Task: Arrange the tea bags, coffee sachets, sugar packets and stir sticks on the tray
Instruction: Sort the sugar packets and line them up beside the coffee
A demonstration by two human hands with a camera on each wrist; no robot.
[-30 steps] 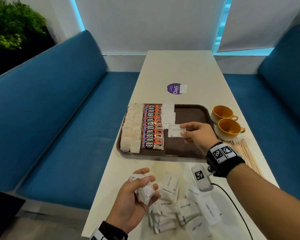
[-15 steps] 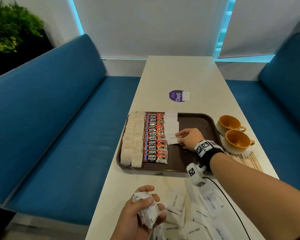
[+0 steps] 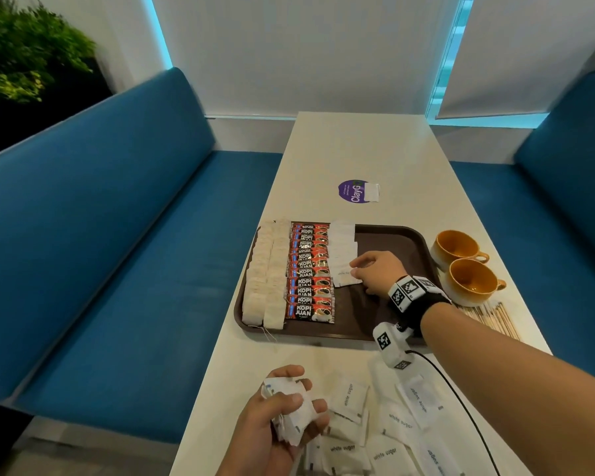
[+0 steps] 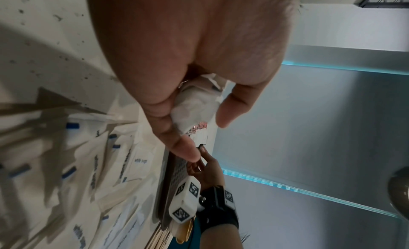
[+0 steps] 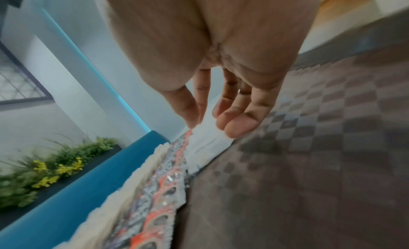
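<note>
A brown tray (image 3: 392, 235) holds two rows of tea bags (image 3: 265, 280), a column of red Kopi Juan coffee sachets (image 3: 310, 269) and a column of white sugar packets (image 3: 342, 242). My right hand (image 3: 356, 269) is low over the tray. Its relaxed fingers touch the nearest sugar packet (image 3: 346, 279), seen in the right wrist view as a white packet (image 5: 208, 144) under the fingertips (image 5: 236, 128). My left hand (image 3: 299, 403) grips a bundle of sugar packets (image 4: 194, 109) above the table's near end. Stir sticks (image 3: 492, 319) lie right of the tray.
Several loose sugar packets (image 3: 392, 434) are scattered on the white table (image 3: 358, 149) near me. Two orange cups (image 3: 457, 247) (image 3: 473, 280) stand right of the tray. A purple sticker (image 3: 356, 191) lies beyond it. Blue benches (image 3: 117, 252) flank the table.
My right hand carried a sugar packet down onto the tray and set it at the near end of the sugar column. My left hand kept its bundle.
</note>
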